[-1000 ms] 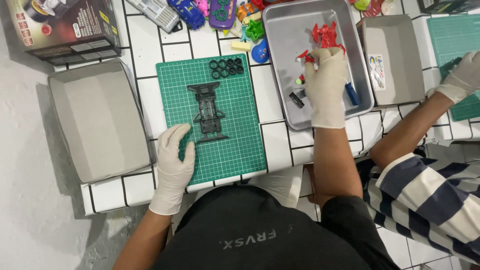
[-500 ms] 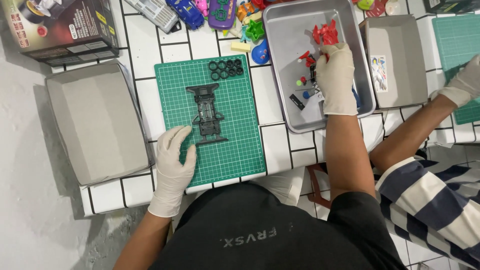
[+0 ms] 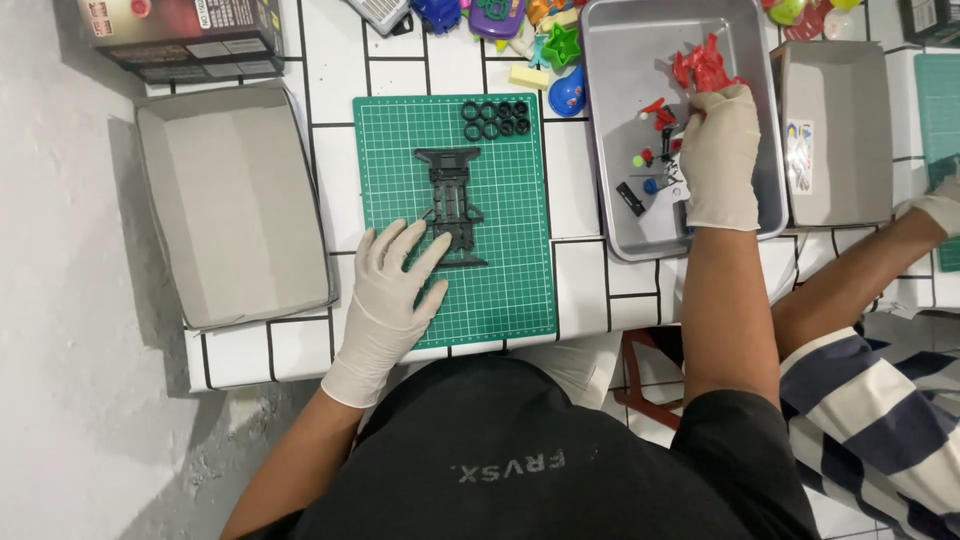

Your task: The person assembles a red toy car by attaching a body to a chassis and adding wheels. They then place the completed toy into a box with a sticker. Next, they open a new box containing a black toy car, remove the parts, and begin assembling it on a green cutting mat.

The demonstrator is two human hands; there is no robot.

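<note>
right hand moves up the tray

since the earlier frame the gloved right hand [image 3: 718,160] has shifted farther up the metal tray [image 3: 610,60], fingers curled among small coloured parts [image 3: 655,130]; whether it grips one i cannot tell. the left hand [image 3: 392,290] stays flat and spread on the green cutting mat [image 3: 510,280], fingertips touching the black chassis [image 3: 452,200], whose long axis points away from the person.

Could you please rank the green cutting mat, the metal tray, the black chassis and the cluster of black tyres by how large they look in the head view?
1. green cutting mat
2. metal tray, slightly smaller
3. black chassis
4. black tyres
</note>
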